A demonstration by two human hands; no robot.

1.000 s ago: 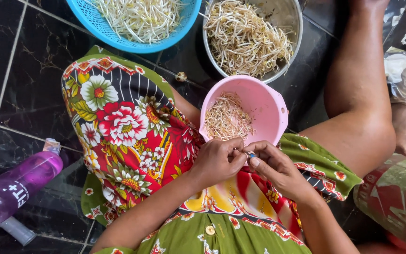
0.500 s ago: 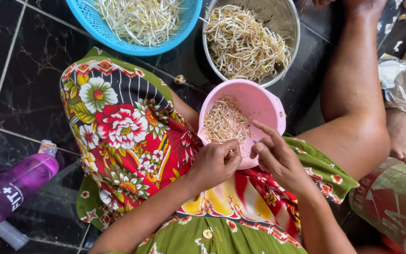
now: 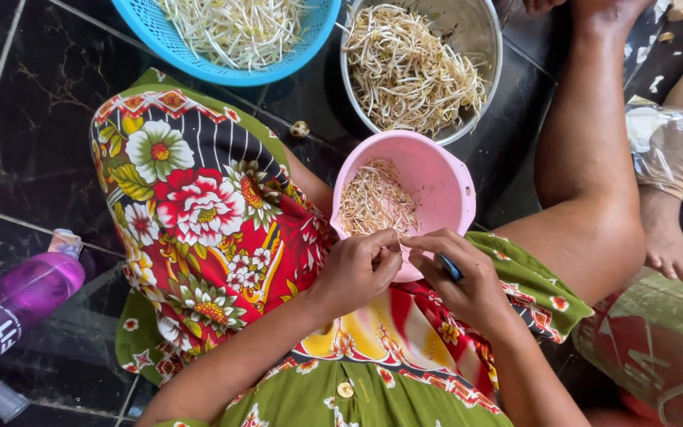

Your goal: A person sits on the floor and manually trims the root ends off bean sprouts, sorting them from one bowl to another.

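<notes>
Dark marble-look tile floor (image 3: 33,150) with pale veins and thin grout lines. A purple plastic bottle (image 3: 11,312) lies on its side at the left edge. Small round brownish thing (image 3: 299,129) on the floor near the flowered cloth, can't tell what. Crinkly clear plastic bag (image 3: 669,146) sits far right.

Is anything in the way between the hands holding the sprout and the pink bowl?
Nothing visible is. The left hand and right hand pinch a bean sprout right at the near rim of the pink bowl, which is open on top with only trimmings inside.
</notes>
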